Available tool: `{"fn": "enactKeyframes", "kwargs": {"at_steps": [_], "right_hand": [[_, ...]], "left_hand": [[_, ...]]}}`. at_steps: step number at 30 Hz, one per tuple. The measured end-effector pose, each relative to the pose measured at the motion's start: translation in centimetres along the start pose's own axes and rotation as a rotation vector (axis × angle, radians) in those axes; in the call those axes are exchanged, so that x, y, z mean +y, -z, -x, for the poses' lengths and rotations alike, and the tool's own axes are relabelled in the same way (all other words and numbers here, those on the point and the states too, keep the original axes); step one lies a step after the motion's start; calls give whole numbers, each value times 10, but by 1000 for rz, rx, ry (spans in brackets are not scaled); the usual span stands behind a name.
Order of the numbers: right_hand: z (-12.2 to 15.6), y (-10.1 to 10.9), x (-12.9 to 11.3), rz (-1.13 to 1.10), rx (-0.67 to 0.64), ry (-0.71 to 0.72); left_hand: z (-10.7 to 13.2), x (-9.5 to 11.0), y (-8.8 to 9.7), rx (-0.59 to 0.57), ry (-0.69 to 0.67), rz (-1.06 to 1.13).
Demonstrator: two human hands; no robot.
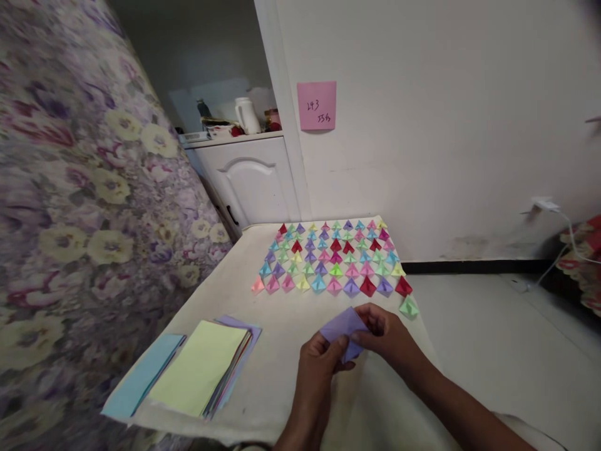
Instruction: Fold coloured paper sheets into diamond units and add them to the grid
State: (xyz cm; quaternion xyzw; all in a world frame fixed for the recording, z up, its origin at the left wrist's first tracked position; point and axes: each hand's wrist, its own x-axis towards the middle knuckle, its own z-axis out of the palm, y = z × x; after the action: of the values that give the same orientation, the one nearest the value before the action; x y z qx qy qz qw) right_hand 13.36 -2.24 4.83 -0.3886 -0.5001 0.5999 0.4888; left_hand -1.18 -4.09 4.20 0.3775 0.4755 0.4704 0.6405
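Observation:
A folded purple sheet of origami paper [344, 327] is held up over the near part of the table. My left hand [320, 362] grips its lower left side, thumb on top and fingers underneath. On its right side, my right hand [381, 332] pinches the edge between thumb and fingers. Beyond the hands lie several rows of small folded paper pieces [335, 257] in many colours. One green folded piece [409, 307] sits alone in front of the rows, near the table's right edge.
A stack of coloured paper [206, 363], yellow on top, lies at the table's [225, 294] left, beside blue sheets [143, 373]. A floral curtain [107, 207] hangs along the left. A pink note [317, 105] is stuck on the wall, and a cabinet [253, 175] stands behind.

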Motion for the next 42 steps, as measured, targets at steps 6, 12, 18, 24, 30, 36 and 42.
{"fn": "enactKeyframes", "kwargs": {"at_steps": [6, 12, 18, 24, 30, 36, 42], "right_hand": [[-5, 7, 0, 14, 60, -80], [-5, 10, 2, -61, 13, -170], [-2, 7, 6, -147, -69, -303], [0, 3, 11, -202, -106, -390], [-1, 4, 12, -189, -142, -433], [0, -2, 11, -168, -154, -495], [-2, 2, 13, 101, -149, -391]], "left_hand": [[-1, -2, 0, -86, 17, -37], [-2, -3, 0, -134, -53, -34], [3, 1, 0, -140, -132, -24], [1, -2, 4, -71, -198, 30], [-2, -1, 4, -14, -117, 49], [-3, 2, 8, -71, -137, -7], [-7, 2, 14, -73, -111, -45]]}}
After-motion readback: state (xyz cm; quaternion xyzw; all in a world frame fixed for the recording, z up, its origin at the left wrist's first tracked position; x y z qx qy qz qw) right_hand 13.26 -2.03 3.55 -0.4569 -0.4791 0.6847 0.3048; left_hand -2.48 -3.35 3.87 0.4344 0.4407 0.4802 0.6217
